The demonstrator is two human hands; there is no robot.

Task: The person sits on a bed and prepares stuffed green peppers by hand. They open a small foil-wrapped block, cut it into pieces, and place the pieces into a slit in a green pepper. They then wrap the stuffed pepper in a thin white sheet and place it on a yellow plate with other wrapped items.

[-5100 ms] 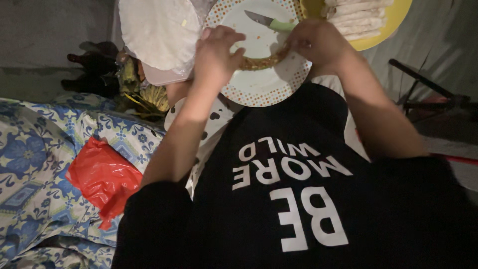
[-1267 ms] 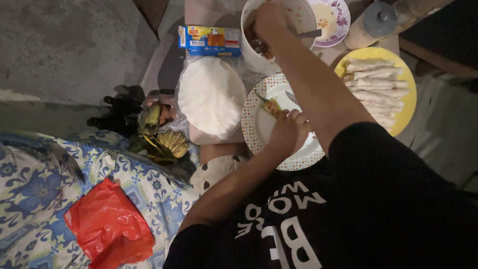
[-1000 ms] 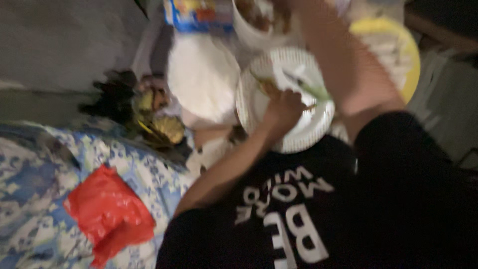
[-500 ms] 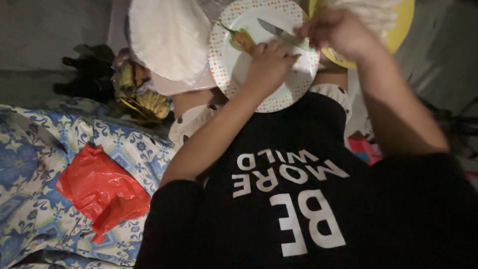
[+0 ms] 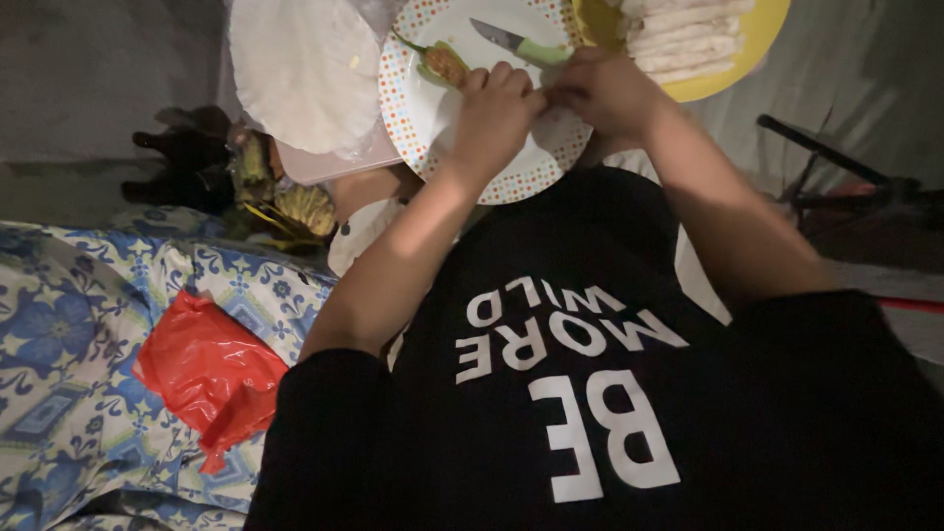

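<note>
Rolled wraps [image 5: 688, 44] already lie stacked on the yellow plate [image 5: 762, 39] at the far right. One stuffed green chili [image 5: 440, 61] still waits unwrapped on the dotted plate [image 5: 511, 177], just left of the hands. The left hand [image 5: 495, 110] and right hand [image 5: 605, 90] meet over that plate, fingers curled and pinching; I cannot tell what they hold.

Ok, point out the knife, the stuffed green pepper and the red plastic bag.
knife [image 5: 519, 45], head view, where blade meets green handle.
stuffed green pepper [image 5: 442, 62], head view, on its filling.
red plastic bag [image 5: 206, 374], head view, middle of the crumpled plastic.
</note>
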